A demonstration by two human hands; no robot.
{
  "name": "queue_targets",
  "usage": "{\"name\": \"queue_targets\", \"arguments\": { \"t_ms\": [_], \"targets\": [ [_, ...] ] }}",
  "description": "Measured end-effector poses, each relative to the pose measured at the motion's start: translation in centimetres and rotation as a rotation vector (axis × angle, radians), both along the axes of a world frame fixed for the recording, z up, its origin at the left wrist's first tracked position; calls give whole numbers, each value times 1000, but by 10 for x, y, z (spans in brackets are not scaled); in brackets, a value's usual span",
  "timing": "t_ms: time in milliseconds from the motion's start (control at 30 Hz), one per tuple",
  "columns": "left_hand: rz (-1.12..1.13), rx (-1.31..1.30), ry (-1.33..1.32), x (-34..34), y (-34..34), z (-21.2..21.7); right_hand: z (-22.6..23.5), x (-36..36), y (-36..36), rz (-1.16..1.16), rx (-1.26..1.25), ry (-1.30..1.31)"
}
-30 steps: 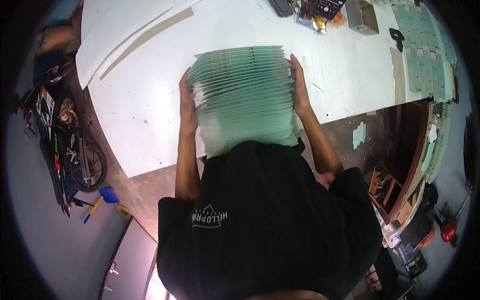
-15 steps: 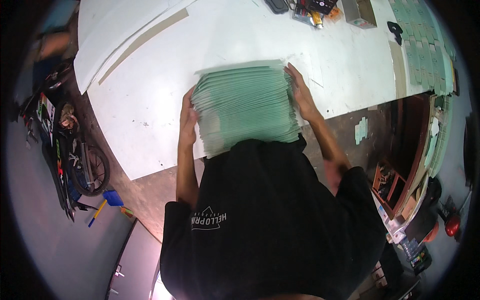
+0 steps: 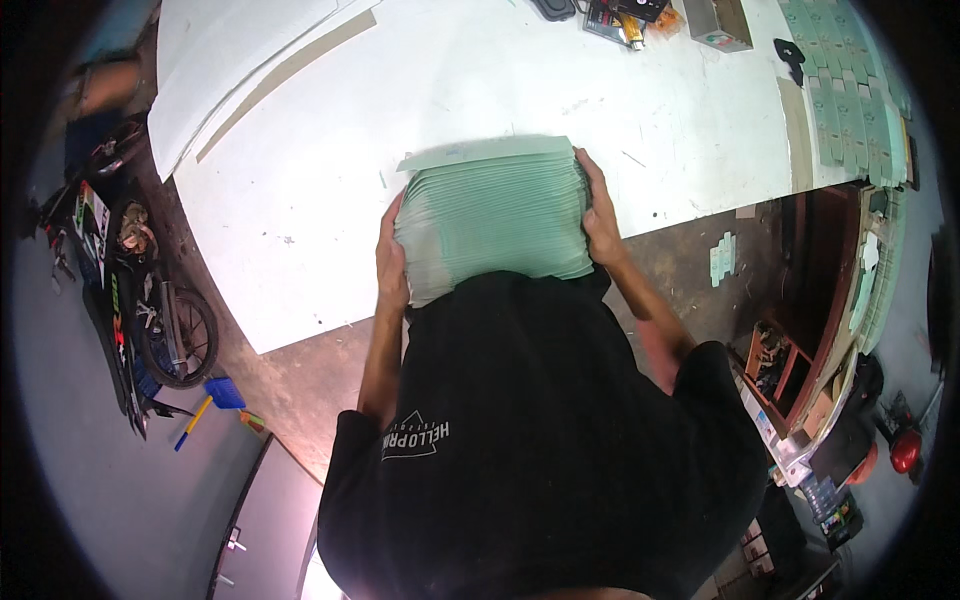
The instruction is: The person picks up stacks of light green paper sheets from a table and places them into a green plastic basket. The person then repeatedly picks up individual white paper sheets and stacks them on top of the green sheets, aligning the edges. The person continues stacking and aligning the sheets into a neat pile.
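A thick stack of pale green paper sheets lies at the near edge of the white table, right against my black shirt. Its layered edges show as many fine lines, and the topmost sheet at the far side juts out a little to the left. My left hand presses along the stack's left side. On the opposite side, my right hand grips it, fingers reaching to the far right corner. The stack is squeezed between both hands; its near edge is hidden by my shirt.
At the table's far side sit a box and small packages. Green cut pieces cover the far right. A bicycle wheel and blue dustpan are at left. More green pieces lie on the floor.
Both hands have moved nearer to me, the left also to the right. The stack's sides look more even, and its far edge sits closer to my body.
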State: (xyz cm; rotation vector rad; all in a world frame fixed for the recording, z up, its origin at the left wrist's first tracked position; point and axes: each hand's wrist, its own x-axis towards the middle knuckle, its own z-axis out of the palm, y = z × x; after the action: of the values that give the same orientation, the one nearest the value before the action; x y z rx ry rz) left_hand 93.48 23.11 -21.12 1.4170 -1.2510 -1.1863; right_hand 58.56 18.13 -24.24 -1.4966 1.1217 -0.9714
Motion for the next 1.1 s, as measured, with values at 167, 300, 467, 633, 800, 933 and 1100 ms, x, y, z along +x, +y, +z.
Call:
{"name": "queue_targets", "arguments": {
  "t_ms": [167,300,467,633,800,933,1100],
  "targets": [
    [146,213,61,-6,9,-12,1,-10,4,50,36,-1],
    [158,-6,290,-20,-2,12,65,33,-9,-162,161,-26],
    [-36,-12,111,-2,-13,7,-5,-17,-14,104,-33,108],
    [91,-49,163,-15,-24,-6,15,17,-24,-102,72,-74],
    [46,-21,142,-15,-37,16,16,9,-32,-96,-18,-148],
    [-107,97,167,0,-3,8,3,-29,-5,90,75,8],
    [-25,24,220,-14,41,-1,3,-15,46,-5,55,-8]
  ]
}}
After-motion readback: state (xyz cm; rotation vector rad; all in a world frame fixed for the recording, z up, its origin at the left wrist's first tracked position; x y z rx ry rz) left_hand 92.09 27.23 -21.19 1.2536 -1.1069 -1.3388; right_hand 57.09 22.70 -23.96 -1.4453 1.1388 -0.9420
